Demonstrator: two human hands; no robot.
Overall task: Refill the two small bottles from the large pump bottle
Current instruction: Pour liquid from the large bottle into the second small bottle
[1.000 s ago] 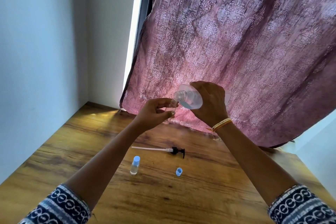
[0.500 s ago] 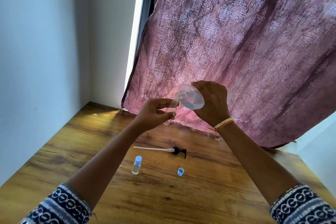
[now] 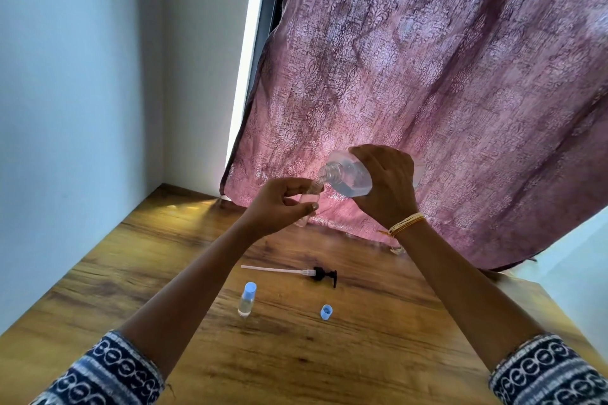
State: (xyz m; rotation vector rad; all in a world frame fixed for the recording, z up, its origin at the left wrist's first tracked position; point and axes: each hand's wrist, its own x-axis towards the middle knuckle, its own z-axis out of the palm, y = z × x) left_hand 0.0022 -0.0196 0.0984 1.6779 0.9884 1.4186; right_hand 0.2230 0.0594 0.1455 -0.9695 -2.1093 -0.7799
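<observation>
A: Now, from the left: a capped small clear bottle with a pale blue cap (image 3: 246,300) stands on the wooden table (image 3: 378,355). Above it, the left hand (image 3: 276,204) pinches the open small clear plastic bottle (image 3: 306,207), fingers curled round it.

B: And the right hand (image 3: 385,187) is wrapped round the large clear plastic bottle (image 3: 348,174), tipped neck to mouth. Light and probably slick; gripping the body looks wise.

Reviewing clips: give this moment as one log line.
phase: pouring | right hand: tilts large bottle | left hand: holds small bottle | table: capped bottle, pump, cap
</observation>
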